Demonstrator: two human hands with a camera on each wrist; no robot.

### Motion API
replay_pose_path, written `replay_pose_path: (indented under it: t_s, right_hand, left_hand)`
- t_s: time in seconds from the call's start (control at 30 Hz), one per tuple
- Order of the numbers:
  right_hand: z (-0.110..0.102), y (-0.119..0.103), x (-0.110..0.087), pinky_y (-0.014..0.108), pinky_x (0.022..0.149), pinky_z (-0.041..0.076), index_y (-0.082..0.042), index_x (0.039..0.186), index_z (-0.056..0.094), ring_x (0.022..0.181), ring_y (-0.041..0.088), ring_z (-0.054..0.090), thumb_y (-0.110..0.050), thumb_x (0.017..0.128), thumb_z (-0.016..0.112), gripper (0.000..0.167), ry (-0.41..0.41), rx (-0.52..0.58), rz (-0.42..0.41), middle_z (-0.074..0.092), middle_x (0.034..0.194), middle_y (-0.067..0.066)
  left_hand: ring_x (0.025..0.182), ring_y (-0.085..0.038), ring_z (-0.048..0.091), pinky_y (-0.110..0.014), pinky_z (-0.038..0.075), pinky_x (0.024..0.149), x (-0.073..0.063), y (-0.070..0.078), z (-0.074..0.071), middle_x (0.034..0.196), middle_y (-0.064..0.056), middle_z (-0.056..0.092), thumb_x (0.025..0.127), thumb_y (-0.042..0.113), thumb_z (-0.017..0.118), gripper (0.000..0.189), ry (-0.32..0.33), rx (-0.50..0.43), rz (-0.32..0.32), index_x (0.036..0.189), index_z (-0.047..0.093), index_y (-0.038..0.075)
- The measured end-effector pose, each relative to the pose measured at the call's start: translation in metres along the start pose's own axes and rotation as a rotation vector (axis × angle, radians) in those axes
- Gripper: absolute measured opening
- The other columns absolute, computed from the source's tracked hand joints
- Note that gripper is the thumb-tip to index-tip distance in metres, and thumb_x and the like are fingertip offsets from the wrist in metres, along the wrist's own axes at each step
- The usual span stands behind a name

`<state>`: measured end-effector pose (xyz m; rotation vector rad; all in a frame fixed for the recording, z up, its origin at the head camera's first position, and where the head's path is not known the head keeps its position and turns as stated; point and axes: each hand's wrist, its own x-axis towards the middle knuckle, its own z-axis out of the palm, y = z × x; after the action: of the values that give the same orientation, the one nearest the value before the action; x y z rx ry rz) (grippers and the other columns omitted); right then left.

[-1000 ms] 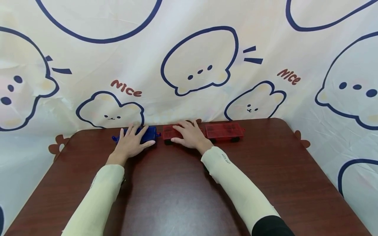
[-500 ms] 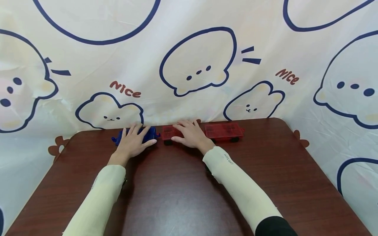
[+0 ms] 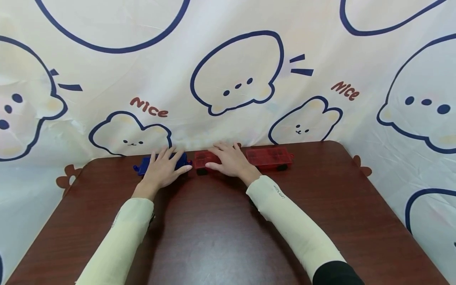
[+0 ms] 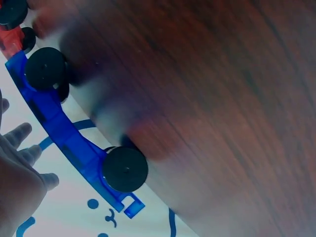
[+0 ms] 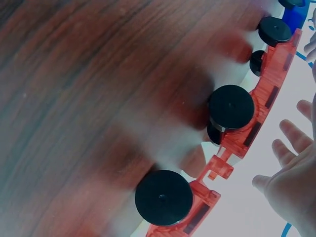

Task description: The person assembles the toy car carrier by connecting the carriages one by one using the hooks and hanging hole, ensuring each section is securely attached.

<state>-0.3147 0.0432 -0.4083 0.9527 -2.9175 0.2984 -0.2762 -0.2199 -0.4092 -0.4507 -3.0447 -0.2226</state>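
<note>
Near the far edge of the table stands a row of toy wagon chassis with black wheels. At the left is a blue wagon chassis [image 4: 74, 133], with my left hand [image 3: 162, 170] spread above it. My right hand [image 3: 233, 163] is held over the middle, red wagon chassis [image 5: 266, 94], hiding its right part in the head view. Both wrist views show a gap between the extended fingers and the wagon under each hand. A second red wagon chassis [image 3: 269, 158] stands to the right, behind the first. Hook-and-loop couplings join or nearly join the wagons.
The brown wooden table [image 3: 213, 237] reaches back to a white cloth [image 3: 228, 130] printed with cartoon faces, close behind the wagons. More of this cloth hangs along the left and right sides.
Both hands have drifted slightly to the right over the wagons. The wagons keep their places on the table, and the head view has shifted a little.
</note>
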Motion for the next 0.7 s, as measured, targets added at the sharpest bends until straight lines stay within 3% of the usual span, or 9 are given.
replay_pose_path:
  t_s: [0.33, 0.7]
  right_hand:
    - [-0.006, -0.002, -0.003, 0.063, 0.118, 0.017, -0.024, 0.154, 0.047, 0.150, 0.029, 0.028, -0.064, 0.099, 0.049, 0.068, 0.005, -0.006, 0.012, 0.041, 0.159, 0.006]
    - [-0.014, 0.001, -0.008, 0.061, 0.120, 0.015, -0.023, 0.153, 0.047, 0.151, 0.030, 0.028, -0.065, 0.098, 0.049, 0.069, 0.009, 0.006, 0.017, 0.040, 0.159, 0.007]
  left_hand:
    - [0.151, -0.047, 0.013, -0.070, -0.003, 0.116, 0.002, 0.011, -0.005, 0.162, -0.023, 0.028, 0.098, 0.068, 0.044, 0.083, 0.006, -0.007, 0.004, 0.159, 0.034, 0.014]
    - [0.150, -0.045, 0.017, -0.071, 0.005, 0.116, 0.004, 0.019, -0.006, 0.161, -0.022, 0.031, 0.099, 0.065, 0.048, 0.078, 0.037, 0.012, 0.045, 0.157, 0.038, 0.014]
